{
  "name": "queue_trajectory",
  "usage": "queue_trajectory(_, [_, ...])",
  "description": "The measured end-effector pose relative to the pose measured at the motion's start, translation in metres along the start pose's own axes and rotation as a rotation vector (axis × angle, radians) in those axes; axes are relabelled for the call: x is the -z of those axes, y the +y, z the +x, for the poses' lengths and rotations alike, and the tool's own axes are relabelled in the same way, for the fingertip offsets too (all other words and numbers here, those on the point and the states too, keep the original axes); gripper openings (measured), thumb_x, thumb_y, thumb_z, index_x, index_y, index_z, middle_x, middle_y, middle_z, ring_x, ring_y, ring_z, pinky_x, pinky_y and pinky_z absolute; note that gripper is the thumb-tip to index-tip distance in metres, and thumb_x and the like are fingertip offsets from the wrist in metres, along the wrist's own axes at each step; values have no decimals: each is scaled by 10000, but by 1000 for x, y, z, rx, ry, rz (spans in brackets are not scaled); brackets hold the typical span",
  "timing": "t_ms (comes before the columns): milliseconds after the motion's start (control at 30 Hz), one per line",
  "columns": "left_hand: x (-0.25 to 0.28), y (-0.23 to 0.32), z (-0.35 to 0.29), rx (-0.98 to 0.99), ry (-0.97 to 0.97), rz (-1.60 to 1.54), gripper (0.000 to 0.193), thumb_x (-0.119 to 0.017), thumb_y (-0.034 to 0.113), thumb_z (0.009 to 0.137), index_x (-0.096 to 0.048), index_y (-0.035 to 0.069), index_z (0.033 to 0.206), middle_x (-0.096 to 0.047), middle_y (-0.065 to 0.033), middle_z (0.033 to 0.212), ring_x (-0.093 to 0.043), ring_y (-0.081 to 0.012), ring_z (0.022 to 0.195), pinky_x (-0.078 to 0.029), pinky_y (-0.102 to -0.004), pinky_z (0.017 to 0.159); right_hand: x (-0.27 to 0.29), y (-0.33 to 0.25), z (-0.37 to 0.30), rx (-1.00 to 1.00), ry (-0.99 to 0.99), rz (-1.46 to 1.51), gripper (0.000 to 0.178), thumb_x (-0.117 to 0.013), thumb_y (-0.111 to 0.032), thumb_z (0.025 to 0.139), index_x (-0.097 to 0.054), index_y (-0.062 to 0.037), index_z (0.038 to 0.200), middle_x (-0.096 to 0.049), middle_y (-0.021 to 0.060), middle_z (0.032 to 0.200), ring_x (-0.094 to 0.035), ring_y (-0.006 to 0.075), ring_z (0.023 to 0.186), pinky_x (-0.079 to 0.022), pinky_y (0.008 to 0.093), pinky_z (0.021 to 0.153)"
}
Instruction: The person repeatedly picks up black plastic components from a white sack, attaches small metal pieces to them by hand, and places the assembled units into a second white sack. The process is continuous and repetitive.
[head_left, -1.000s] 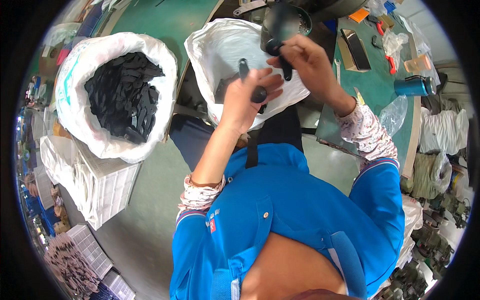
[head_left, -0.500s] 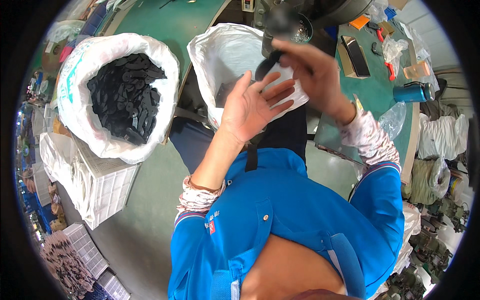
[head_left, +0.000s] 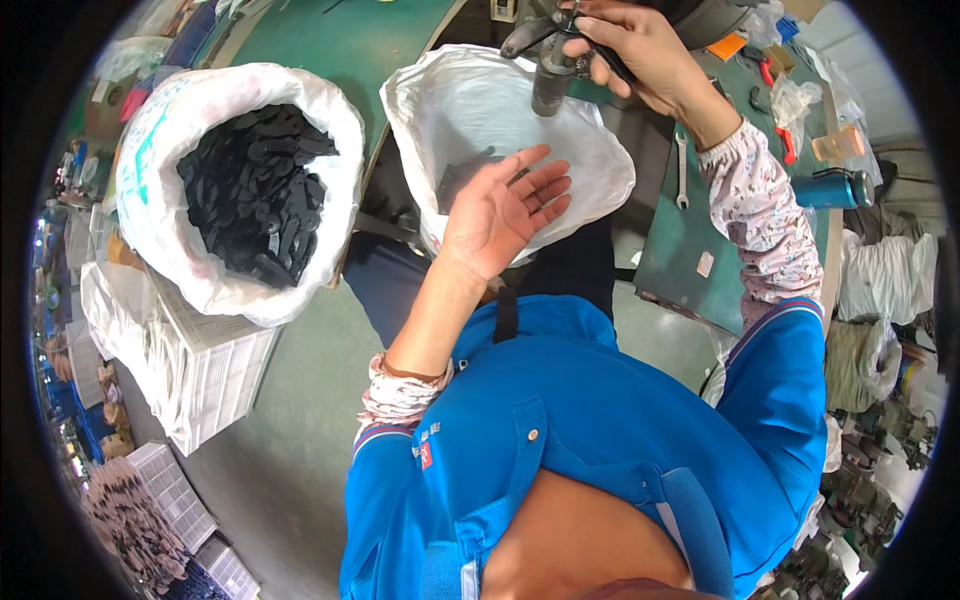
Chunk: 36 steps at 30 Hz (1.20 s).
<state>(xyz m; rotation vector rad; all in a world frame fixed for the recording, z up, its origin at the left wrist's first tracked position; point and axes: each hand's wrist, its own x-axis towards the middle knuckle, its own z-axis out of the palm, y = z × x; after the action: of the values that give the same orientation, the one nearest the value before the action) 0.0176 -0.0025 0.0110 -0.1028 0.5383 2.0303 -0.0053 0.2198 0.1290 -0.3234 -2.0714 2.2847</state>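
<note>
Black part between right-hand fingers

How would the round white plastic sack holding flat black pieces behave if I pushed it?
The round white plastic sack would probably feel heavy, since many flat black pieces lie inside. Its wrinkled rim looks soft and might squash easily. The loose pieces could slide if it tipped.

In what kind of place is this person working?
Probably a small factory or workshop: a white sack holds many similar black parts, and a wrench lies on a green worktop.
</note>
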Motion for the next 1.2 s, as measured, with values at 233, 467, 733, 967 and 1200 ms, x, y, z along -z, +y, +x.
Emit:
queue_trajectory(233, [-65, 12, -55, -391, -967, 166, 530, -391, 489, 948, -487, 80, 1271, -511, -210, 1070, -488, -325, 1050, -361, -502, 997, 9, 45, -37, 123, 70, -68, 383, -536, -179, 955, -488, 30, 1272, -665, 105, 847, -564, 77, 510, -356, 176, 382])
queue_trajectory(467, [-110, 5, -98, -491, -1258, 158, 467, -453, 409, 906, -524, 63, 1213, -543, -194, 1059, -520, -311, 1026, -389, -469, 966, 17, 44, -36, 126, 96, -24, 300, -518, -156, 958, -501, 19, 1201, -650, 114, 765, -574, 93, 501, -355, 175, 367])
queue_trajectory(733, [-96, 0, -96, -578, -1219, 201, 399, -524, 317, 857, -566, 44, 1146, -580, -176, 1046, -556, -294, 998, -421, -431, 930, 6, 36, -39, 347, 162, -723, 339, -569, -222, 943, -567, -58, 1239, -659, 80, 886, -598, 69, 740, -445, 197, 556])
queue_trajectory(967, [-94, 4, -100, -609, -1177, 253, 344, -587, 236, 815, -602, 28, 1088, -612, -160, 1035, -588, -280, 974, -449, -398, 899, -27, 103, -64, 380, 35, -739, 365, -628, -166, 915, -572, -79, 1264, -673, 82, 1030, -617, 110, 902, -487, 231, 687])
queue_trajectory(1200, [-72, 40, -86, -624, -831, 696, 295, -649, 156, 773, -639, 11, 1030, -645, -144, 1024, -619, -266, 949, -477, -364, 868, -60, 169, -92, 110, -7, -451, 282, -581, -96, 928, -598, -25, 1201, -673, 74, 986, -607, 96, 833, -469, 210, 630])
